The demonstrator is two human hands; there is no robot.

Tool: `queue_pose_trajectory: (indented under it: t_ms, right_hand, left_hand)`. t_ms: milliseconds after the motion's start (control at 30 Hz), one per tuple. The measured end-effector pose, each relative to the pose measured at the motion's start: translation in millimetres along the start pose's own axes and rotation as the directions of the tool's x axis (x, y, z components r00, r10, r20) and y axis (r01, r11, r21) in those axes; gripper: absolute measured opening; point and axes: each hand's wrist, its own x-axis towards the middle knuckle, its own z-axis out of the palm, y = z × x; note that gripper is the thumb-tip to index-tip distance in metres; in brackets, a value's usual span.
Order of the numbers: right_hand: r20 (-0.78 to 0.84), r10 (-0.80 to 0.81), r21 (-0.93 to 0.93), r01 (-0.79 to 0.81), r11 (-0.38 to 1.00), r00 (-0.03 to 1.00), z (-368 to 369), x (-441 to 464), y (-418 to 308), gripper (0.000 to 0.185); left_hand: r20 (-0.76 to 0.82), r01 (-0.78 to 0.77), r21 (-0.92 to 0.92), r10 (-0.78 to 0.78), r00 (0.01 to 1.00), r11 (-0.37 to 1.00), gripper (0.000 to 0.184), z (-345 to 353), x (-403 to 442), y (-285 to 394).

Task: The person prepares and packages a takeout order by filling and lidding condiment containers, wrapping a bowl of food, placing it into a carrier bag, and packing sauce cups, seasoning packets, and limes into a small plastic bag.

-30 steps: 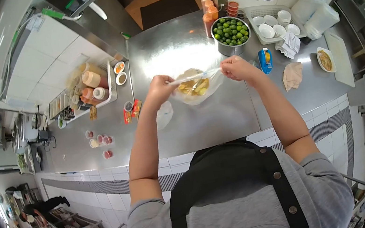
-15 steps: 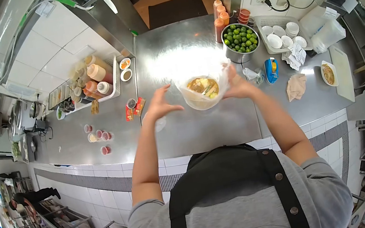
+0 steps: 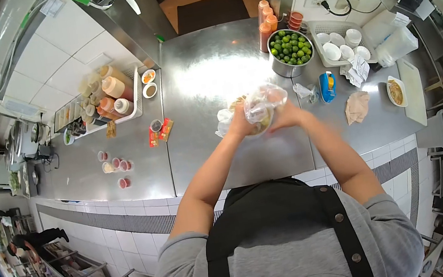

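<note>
Now, left hand [image 3: 240, 123]: against the clear bag [image 3: 265, 96], fingertips hidden by plastic, grip impossible to tell
Right hand [image 3: 288, 116]: at the bag's right side, fingers blurred, cannot tell whether open or closed
Food [image 3: 261, 126]: inside the bag, between both hands, over the steel counter [image 3: 219, 164]
Lime pot [image 3: 286, 68]: beyond the right hand, near the blue dispenser [image 3: 328, 87]

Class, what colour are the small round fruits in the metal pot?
The fruits are green, clearest in the head view.

Both hands [image 3: 239, 124] at a plastic bag [image 3: 265, 99]
</note>
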Motion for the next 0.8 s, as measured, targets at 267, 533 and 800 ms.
queue_pose_trajectory:
  t_ms: [267, 533, 800]
  right_hand:
    - [0.019, -0.119, -0.437, 0.115, 0.892, 0.993, 20, 15, -49, 0.082]
    - [-0.150, -0.140, 0.541, 0.200, 0.817, 0.979, 85, 9, 10, 0.068]
    - [-0.085, -0.030, -0.427, -0.009, 0.904, 0.996, 31, -26, -65, 0.038]
  left_hand:
    - [-0.113, -0.101, -0.057, 0.094, 0.989, 0.993, 0.065, 21, 6, 38]
    - [0.070, -0.215, 0.417, 0.205, 0.976, 0.883, 0.078, -24, 20, 135]
    - [-0.227, 0.493, 0.533, -0.446, 0.866, 0.687, 0.039, -133, -111, -15]
